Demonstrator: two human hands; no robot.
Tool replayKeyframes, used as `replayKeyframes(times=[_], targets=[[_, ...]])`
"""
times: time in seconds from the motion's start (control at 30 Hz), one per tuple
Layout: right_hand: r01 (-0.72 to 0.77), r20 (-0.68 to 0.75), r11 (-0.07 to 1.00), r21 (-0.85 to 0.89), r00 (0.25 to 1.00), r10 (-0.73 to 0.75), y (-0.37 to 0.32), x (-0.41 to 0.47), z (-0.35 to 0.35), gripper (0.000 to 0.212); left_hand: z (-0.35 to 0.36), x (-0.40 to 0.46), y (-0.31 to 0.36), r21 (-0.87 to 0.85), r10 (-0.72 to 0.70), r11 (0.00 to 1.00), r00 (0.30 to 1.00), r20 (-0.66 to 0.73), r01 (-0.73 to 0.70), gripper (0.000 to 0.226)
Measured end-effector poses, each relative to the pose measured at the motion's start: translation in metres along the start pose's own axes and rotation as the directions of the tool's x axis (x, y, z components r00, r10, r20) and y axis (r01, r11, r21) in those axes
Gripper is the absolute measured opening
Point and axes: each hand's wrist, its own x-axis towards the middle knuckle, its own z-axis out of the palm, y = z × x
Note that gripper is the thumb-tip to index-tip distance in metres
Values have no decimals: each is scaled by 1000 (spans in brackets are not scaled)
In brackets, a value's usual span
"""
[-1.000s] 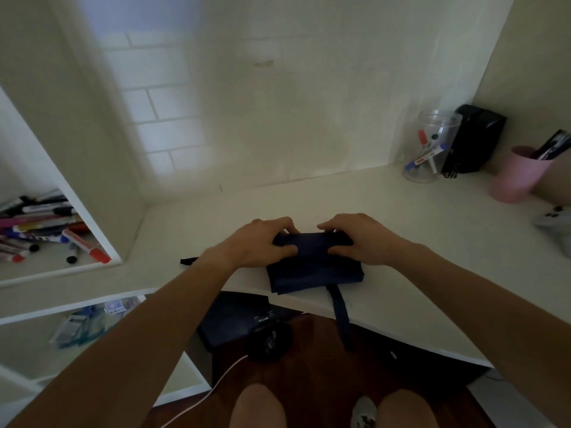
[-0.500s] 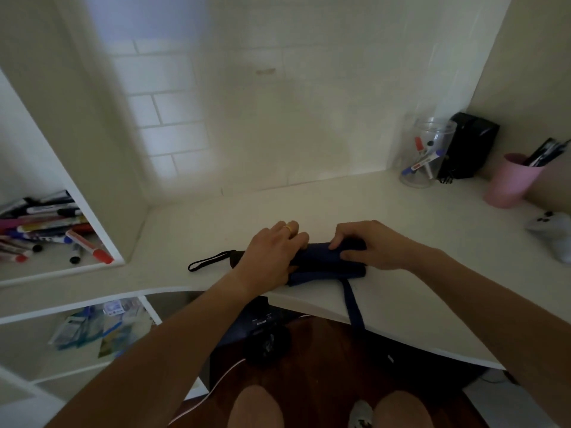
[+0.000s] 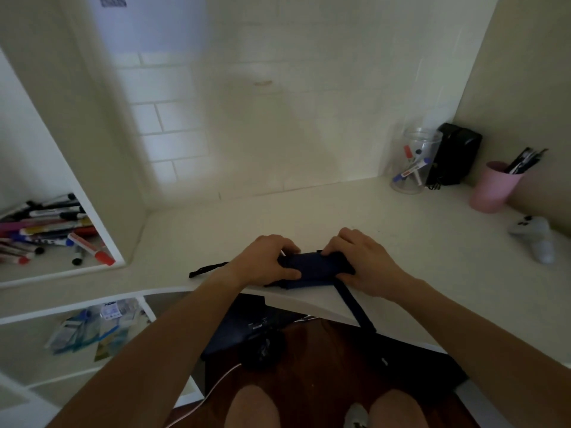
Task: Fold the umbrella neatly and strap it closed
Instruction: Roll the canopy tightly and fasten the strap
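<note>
A dark navy folded umbrella [image 3: 312,268] lies crosswise near the front edge of the white desk [image 3: 309,217]. My left hand [image 3: 265,264] grips its left end, fingers curled over the top and thumb in front. My right hand [image 3: 361,261] clamps its right end the same way. The closing strap [image 3: 355,307] hangs loose from the right part of the bundle, across the desk edge and down. A black wrist loop [image 3: 207,269] lies flat on the desk to the left of my left hand. The handle is hidden under my left hand.
At the back right stand a clear jar of markers [image 3: 414,162], a black box [image 3: 454,159] and a pink cup of pens [image 3: 494,186]. A white controller [image 3: 537,239] lies at the right. A shelf of markers [image 3: 46,233] is on the left. A dark bag [image 3: 247,329] sits under the desk.
The cloth bundle has been rolled tighter and narrower than a second ago. My left hand shifted onto the left end, and the wrist loop came into view on the left.
</note>
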Motion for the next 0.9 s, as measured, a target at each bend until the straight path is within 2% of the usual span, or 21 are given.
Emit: replayKeyframes(times=[0.1, 0.2, 0.27, 0.37, 0.5, 0.63, 0.8, 0.9], targets=[[-50, -44, 998, 25, 998, 51, -11, -8, 3, 48, 2, -4, 3, 69, 18, 997, 1000, 10, -19, 44], [-145, -205, 989, 43, 967, 150, -32, -40, 13, 47, 10, -12, 2, 72, 50, 996, 999, -7, -49, 40], [-223, -287, 975, 24, 932, 220, -46, -69, 23, 55, 18, -16, 1, 120, 94, 989, 994, -61, -86, 39], [-307, -260, 949, -76, 925, 278, -61, -101, 38, 62, 28, -17, 1, 132, 115, 987, 981, -154, -95, 37], [-250, -294, 953, -172, 936, 193, -75, -106, 48, 51, 35, -16, 6, 102, 67, 994, 976, -205, -47, 38], [-158, -311, 954, -256, 948, 74, -82, -102, 40, 47, 42, -16, 20, 92, 97, 993, 961, -261, -75, 39], [-82, -282, 969, -232, 959, 14, -81, -109, 34, 42, 46, -16, 28, 213, 175, 970, 942, -286, -116, 39], [-89, -312, 987, -135, 949, 43, -82, -107, 24, 42, 54, -22, 29, 325, 261, 932, 916, -304, -158, 39]])
